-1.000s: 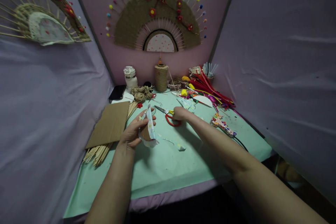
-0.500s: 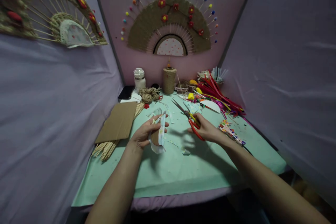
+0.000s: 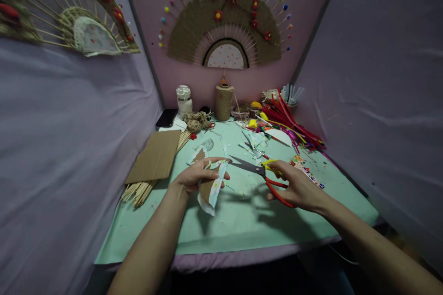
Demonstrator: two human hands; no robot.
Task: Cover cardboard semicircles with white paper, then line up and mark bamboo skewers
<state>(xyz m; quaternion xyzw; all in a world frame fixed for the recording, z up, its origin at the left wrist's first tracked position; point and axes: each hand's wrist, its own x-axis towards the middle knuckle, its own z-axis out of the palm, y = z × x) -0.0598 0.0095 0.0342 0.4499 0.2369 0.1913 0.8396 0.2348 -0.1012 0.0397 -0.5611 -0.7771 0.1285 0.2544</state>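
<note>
My left hand [image 3: 195, 176] is closed on a brown cardboard piece [image 3: 206, 190] edged with pale patterned fabric [image 3: 215, 185], held above the table. My right hand [image 3: 301, 186] grips a pair of scissors [image 3: 258, 170] with red and yellow handles. Its dark blades are parted and point left, their tips close to the top corner of the fabric by my left fingers. Whether the blades touch the fabric I cannot tell. Just behind my left hand shows another cardboard piece [image 3: 199, 156] with a pale fabric edge.
On the left, a cardboard sheet [image 3: 152, 156] lies over thin wooden sticks [image 3: 140, 194]. A twine spool [image 3: 224, 103], white jar [image 3: 184, 100] and phone [image 3: 166, 118] stand or lie at the back. Red strips [image 3: 294, 122] and fabric scraps [image 3: 254, 140] lie to the right. A decorated fan [image 3: 194, 23] hangs behind.
The scissors have swung from pointing up and left to pointing left, their tips now by the fabric edge. My left hand has turned the piece, showing more cardboard and fabric.
</note>
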